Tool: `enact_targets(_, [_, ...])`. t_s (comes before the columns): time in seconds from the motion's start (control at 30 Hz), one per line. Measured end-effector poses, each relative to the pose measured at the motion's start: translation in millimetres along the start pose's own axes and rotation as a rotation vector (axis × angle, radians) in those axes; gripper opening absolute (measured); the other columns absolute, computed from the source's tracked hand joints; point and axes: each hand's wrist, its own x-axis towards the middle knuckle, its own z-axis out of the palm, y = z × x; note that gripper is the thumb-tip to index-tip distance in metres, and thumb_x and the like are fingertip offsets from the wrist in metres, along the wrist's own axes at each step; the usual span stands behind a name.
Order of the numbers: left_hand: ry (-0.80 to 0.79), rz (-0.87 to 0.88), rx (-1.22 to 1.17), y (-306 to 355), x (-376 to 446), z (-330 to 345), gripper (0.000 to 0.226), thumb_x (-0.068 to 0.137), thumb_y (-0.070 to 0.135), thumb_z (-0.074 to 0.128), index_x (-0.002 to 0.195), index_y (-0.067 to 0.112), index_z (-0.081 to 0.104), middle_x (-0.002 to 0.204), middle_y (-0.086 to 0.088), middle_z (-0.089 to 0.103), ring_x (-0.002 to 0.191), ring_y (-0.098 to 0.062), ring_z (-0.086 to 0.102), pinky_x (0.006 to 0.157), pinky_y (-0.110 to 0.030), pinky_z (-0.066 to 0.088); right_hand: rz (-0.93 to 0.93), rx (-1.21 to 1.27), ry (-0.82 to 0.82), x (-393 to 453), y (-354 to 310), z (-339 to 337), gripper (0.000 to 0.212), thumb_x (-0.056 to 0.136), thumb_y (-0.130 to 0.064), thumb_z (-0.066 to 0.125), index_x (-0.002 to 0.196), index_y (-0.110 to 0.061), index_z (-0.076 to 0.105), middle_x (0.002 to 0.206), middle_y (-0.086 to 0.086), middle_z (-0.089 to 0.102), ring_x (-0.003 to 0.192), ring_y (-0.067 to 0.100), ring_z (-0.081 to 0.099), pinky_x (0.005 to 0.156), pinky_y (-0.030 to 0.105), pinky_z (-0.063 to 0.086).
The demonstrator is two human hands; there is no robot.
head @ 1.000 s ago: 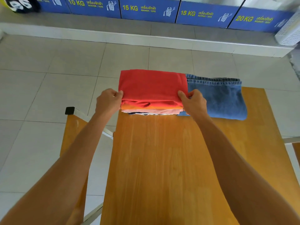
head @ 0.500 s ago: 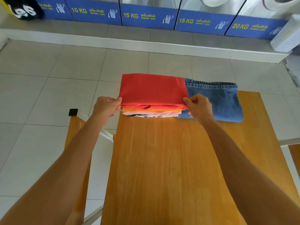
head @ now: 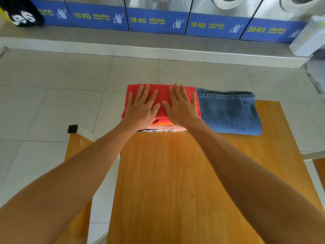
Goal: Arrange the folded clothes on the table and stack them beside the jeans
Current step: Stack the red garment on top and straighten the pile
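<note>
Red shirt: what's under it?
Under the red shirt show the near edges of an orange layer, a pink one and a dark-and-white one. Both hands and the shirt cover the rest.

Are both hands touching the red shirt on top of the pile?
Touching. The head view shows the left hand and right hand lying flat, palms down, fingers spread on the red shirt.

A self-service laundry shop. A row of steel washing machines (head: 219,4) stands on a raised tiled ledge (head: 158,48), their blue panels (head: 156,21) marked 10 KG, 15 KG and 20 KG "WASHER". What looks like a white laundry basket (head: 309,37) sits on the ledge's right end.
</note>
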Motion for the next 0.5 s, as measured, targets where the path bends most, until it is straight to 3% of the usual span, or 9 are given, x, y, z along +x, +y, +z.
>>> enact_targets(0.07, [-0.101, -0.062, -0.049, -16, 1, 7, 0.072, 0.096, 0.066, 0.005, 0.158, 0.029, 0.0, 0.166, 0.002, -0.008, 0.153, -0.022, -0.008, 0.119, -0.062, 0.003, 0.146, 0.041, -0.068, 4, 22, 3, 0.077, 0.1, -0.063, 0.006, 0.162, -0.018, 0.0, 0.17, -0.001, -0.005, 0.155, 0.02, -0.012, 0.12, 0.062, -0.009])
enact_targets(0.2, [-0.12, -0.122, -0.034, -21, -2, 3, 0.073, 0.099, 0.06, 0.006, 0.158, 0.019, -0.001, 0.166, -0.001, -0.011, 0.153, -0.024, -0.011, 0.118, -0.061, -0.004, 0.552, 0.152, -0.052, 0, 63, -6, 0.077, 0.101, -0.058, 0.009, 0.16, -0.009, 0.014, 0.169, 0.006, 0.008, 0.155, 0.024, -0.013, 0.117, 0.068, -0.006])
enact_targets(0.27, [-0.026, -0.112, -0.024, -5, 6, -1, 0.067, 0.103, 0.049, 0.012, 0.158, 0.012, 0.008, 0.166, -0.006, -0.005, 0.153, -0.025, -0.007, 0.119, -0.061, -0.003, 0.487, 0.16, 0.064, 1, 55, -10, 0.067, 0.104, -0.052, 0.013, 0.161, -0.016, 0.015, 0.17, 0.003, 0.004, 0.155, 0.023, -0.013, 0.118, 0.066, -0.007])
enact_targets(0.33, [0.046, -0.093, -0.048, 14, 17, -3, 0.063, 0.103, 0.044, 0.014, 0.157, 0.01, 0.014, 0.167, -0.008, 0.0, 0.154, -0.025, -0.004, 0.12, -0.06, -0.004, 0.272, 0.116, 0.15, 4, 33, -13, 0.061, 0.105, -0.05, 0.014, 0.161, -0.025, 0.015, 0.17, -0.001, 0.001, 0.155, 0.021, -0.01, 0.119, 0.063, -0.007])
enact_targets(0.43, [0.047, -0.088, -0.066, 23, 25, 6, 0.066, 0.102, 0.049, 0.01, 0.158, 0.016, 0.014, 0.167, -0.008, 0.002, 0.154, -0.025, -0.003, 0.119, -0.061, -0.002, 0.011, 0.022, 0.114, 7, 7, -3, 0.059, 0.106, -0.049, 0.012, 0.161, -0.025, 0.015, 0.17, -0.001, 0.004, 0.156, 0.02, -0.005, 0.122, 0.059, -0.004])
enact_targets(0.5, [0.046, -0.1, -0.052, 14, 21, 17, 0.068, 0.099, 0.053, 0.008, 0.158, 0.021, 0.012, 0.167, -0.007, 0.002, 0.154, -0.025, -0.002, 0.119, -0.062, 0.002, -0.012, 0.022, 0.049, 6, 8, 8, 0.062, 0.105, -0.051, 0.012, 0.161, -0.024, 0.013, 0.17, -0.003, 0.006, 0.156, 0.017, -0.003, 0.122, 0.059, -0.003])
